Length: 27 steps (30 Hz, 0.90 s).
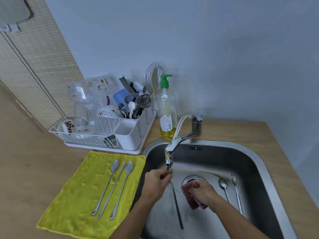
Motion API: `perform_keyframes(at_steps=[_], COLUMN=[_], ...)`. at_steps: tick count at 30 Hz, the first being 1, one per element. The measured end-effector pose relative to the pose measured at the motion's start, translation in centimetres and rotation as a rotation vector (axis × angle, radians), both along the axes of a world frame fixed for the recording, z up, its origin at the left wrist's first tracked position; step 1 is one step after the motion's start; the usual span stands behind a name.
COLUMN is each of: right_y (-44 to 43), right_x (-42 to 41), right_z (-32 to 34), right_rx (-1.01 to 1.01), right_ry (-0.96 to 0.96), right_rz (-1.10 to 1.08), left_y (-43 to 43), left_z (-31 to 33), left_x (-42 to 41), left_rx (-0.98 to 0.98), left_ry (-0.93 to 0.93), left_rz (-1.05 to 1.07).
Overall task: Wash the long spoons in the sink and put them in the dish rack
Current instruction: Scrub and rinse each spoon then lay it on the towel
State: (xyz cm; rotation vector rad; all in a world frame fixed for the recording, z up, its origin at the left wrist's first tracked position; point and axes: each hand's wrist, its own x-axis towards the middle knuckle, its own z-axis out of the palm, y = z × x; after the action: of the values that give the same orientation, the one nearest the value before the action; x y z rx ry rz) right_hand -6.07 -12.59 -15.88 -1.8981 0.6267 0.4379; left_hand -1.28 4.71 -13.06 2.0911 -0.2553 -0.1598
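Note:
My left hand [158, 181] holds a long spoon [177, 203] by its bowl end under the tap [170, 153]; its handle slants down into the steel sink [255, 167]. My right hand [202, 191] grips a dark red sponge [189, 194] over the drain. Two more long spoons [224, 187] [236, 194] lie on the sink floor at the right. Three long spoons [113, 187] lie side by side on a yellow cloth [69, 204] left of the sink. The white dish rack [86, 137] stands behind the cloth.
The rack's cutlery holder [136, 116] is crowded with utensils, a whisk and a wooden spatula; cups and containers fill the wire part. A soap bottle [166, 109] with a green pump stands between rack and tap. Wooden counter [25, 169] surrounds the sink.

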Motion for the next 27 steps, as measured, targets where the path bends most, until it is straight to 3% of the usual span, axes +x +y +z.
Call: perform_keyframes(at_steps=[4,13,19,27], right_y=[-0.1,-0.1,0.1,0.2], right_x=[0.0,-0.2,-0.2,-0.1], right_z=[0.5,0.8,0.4,0.7], right_rx=[0.016,0.011,-0.009,0.061], right_ry=[-0.009,-0.052,-0.05,-0.05], right_rz=[-0.02,-0.084,-0.103,-0.144], left_y=[0.3,2.2,2.7,2.9], left_z=[-0.2,0.7,1.3,1.0], left_x=[0.5,2.7,3.0,3.0], left_rx=[0.021,-0.221,-0.092,-0.185], left_ry=[0.016,0.127,0.033,0.093], left_rz=[0.008,0.294,0.26,0.267])
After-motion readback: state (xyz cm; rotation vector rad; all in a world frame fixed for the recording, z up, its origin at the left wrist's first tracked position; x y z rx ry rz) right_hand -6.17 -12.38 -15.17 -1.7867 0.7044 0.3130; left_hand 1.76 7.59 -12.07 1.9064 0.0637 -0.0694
